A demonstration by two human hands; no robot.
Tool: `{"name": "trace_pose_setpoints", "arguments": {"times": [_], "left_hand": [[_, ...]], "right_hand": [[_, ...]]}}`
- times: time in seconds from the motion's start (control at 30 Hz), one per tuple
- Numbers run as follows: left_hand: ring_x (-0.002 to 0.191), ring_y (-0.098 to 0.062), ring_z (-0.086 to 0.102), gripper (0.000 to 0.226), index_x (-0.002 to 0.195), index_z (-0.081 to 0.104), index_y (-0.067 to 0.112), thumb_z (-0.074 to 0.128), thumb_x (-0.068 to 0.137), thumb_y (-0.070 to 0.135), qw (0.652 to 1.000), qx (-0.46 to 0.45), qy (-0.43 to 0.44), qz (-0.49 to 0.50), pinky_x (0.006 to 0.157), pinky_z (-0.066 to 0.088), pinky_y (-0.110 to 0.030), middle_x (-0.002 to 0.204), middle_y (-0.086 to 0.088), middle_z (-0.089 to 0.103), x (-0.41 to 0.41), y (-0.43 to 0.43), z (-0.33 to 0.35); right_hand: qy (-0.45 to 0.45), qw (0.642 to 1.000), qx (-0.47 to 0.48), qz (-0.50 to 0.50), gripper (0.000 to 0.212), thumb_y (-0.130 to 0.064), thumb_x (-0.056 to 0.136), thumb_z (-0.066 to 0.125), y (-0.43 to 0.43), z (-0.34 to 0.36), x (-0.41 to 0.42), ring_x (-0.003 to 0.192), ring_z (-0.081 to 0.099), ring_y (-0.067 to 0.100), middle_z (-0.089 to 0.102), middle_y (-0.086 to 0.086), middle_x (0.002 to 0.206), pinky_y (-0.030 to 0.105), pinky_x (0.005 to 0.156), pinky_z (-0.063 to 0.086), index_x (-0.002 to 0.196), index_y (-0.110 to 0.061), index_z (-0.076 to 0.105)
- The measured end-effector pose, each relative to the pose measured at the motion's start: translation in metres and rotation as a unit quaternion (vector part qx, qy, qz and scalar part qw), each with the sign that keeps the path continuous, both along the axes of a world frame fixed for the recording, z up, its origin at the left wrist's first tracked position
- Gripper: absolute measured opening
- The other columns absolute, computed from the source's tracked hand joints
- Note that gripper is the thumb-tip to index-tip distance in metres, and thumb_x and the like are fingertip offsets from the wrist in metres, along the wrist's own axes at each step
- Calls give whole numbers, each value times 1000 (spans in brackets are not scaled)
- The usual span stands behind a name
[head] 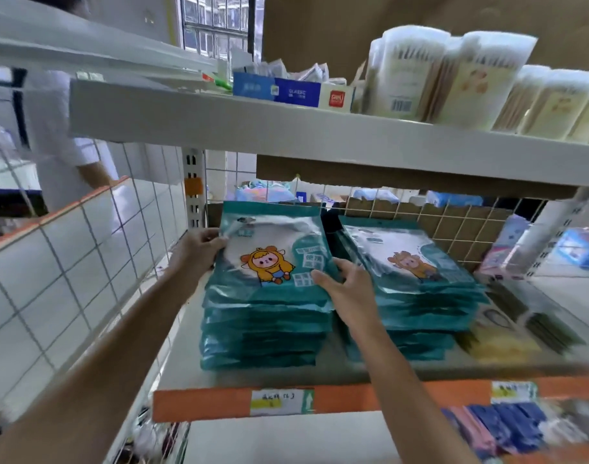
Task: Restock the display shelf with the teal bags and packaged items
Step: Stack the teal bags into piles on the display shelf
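Observation:
Two stacks of flat teal bags with a cartoon figure lie on the middle shelf point(239, 380). On the left stack point(263, 329) lies the top teal bag point(273, 249), tilted up at the back. My left hand point(196, 252) grips that bag's left edge with curled fingers. My right hand point(346, 286) holds its right lower edge, thumb on top, between the two stacks. The right stack point(417, 289) of teal bags lies close beside it, untouched.
The shelf above point(286, 128) carries blue boxes point(286, 90) and cotton-swab packs point(460, 78). A wire grid point(454, 222) backs the middle shelf. Yellow and dark packaged items point(520, 329) lie right of the stacks. A tiled wall point(69, 279) stands left, a person point(69, 145) behind it.

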State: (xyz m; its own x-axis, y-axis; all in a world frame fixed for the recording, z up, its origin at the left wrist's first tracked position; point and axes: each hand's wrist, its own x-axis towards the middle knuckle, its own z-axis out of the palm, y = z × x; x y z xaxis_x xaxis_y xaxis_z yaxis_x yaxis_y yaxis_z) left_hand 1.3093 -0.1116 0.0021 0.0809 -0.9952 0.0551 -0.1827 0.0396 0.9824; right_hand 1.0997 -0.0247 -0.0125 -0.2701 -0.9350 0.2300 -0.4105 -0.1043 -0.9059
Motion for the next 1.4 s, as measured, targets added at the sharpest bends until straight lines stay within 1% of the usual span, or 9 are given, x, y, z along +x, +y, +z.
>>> {"name": "trace_pose_setpoints", "arguments": {"times": [0.13, 0.23, 0.43, 0.63, 0.77, 0.93, 1.13, 1.27, 1.4], "left_hand": [[72, -21, 56, 18, 106, 64, 14, 54, 92, 21, 999, -3, -37, 1, 68, 50, -39, 81, -6, 60, 6, -4, -10], [84, -28, 58, 26, 114, 63, 13, 56, 91, 24, 999, 5, -49, 2, 83, 51, -49, 91, -10, 63, 10, -4, -15], [87, -25, 60, 31, 119, 60, 8, 56, 91, 22, 999, 33, -25, -5, 83, 54, -40, 94, -6, 63, 12, -3, -20], [82, -17, 57, 37, 128, 53, 7, 55, 93, 17, 999, 8, -34, 2, 59, 45, -21, 102, -4, 58, 7, -2, -20], [79, -16, 58, 39, 129, 53, 11, 56, 92, 20, 999, 2, -48, 9, 71, 55, -33, 103, -4, 59, 6, -1, -19], [79, -21, 61, 43, 132, 51, 16, 58, 90, 24, 998, 10, -63, 12, 81, 54, -50, 99, -2, 59, 6, -1, -17], [78, -17, 60, 43, 132, 51, 18, 58, 90, 26, 997, 17, -67, 21, 77, 56, -45, 113, -7, 60, 5, -3, -16], [95, -26, 59, 45, 131, 51, 17, 62, 88, 23, 995, 4, -88, 38, 80, 55, -41, 125, -10, 58, 8, -5, -16], [103, -24, 52, 42, 130, 51, 14, 60, 89, 16, 987, -55, -142, 48, 72, 47, -29, 134, -12, 48, 7, -7, -3]], "right_hand": [[33, 999, 8, 2, 11, -23, 84, 68, 2, -5, -2, 72, 63, 5, 65, -9, 80, 14, 60, 49, 92, -18, 61], [36, 999, 18, 6, 13, -23, 84, 69, 3, -8, -1, 74, 62, 2, 67, -8, 86, 16, 64, 51, 94, -22, 60], [6, 999, 53, 8, 21, -23, 85, 68, 4, -13, 1, 82, 69, 16, 71, 3, 93, 38, 76, 57, 102, -13, 63], [6, 998, 60, -6, 28, -25, 87, 65, 3, -14, 2, 88, 68, 18, 70, 5, 100, 40, 79, 56, 112, -13, 61], [9, 998, 65, -3, 30, -26, 88, 64, 4, -13, 3, 88, 67, 18, 69, 3, 97, 38, 78, 57, 114, -12, 60], [37, 996, 75, -14, 30, -33, 87, 64, 3, -13, 4, 86, 67, 17, 70, 2, 97, 41, 78, 56, 112, -15, 61], [61, 995, 81, -18, 38, -35, 87, 64, 2, -13, 4, 91, 66, 18, 69, 5, 106, 39, 82, 55, 116, -12, 59], [244, 963, 71, -88, 59, -43, 88, 59, 5, -7, 5, 112, 55, 21, 56, 6, 125, 34, 91, 46, 137, -14, 42], [368, 924, 34, -100, 53, -44, 91, 53, 7, 4, 5, 120, 46, 21, 46, 5, 132, 31, 96, 39, 136, -18, 41]]}}
